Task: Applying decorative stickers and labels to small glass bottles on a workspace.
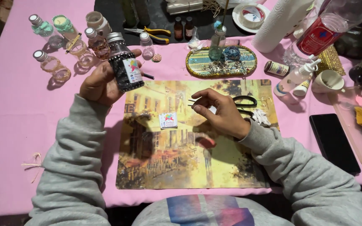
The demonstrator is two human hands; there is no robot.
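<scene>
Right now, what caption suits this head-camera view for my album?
Left hand lifts a dark-filled bottle; right hand pinches tweezers above a painted mat.

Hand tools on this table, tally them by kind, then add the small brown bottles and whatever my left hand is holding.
Tweezers, in the right hand: 1
Scissors, black handles: 1
Pliers, yellow handles: 1
Small brown bottles: 2
Silver-capped bottle with dark contents, in the left hand: 1
Total: 6

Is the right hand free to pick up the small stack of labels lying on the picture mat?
Probably not as is: the right hand already pinches tweezers. The way to the small stack of labels on the picture mat looks open.
</scene>
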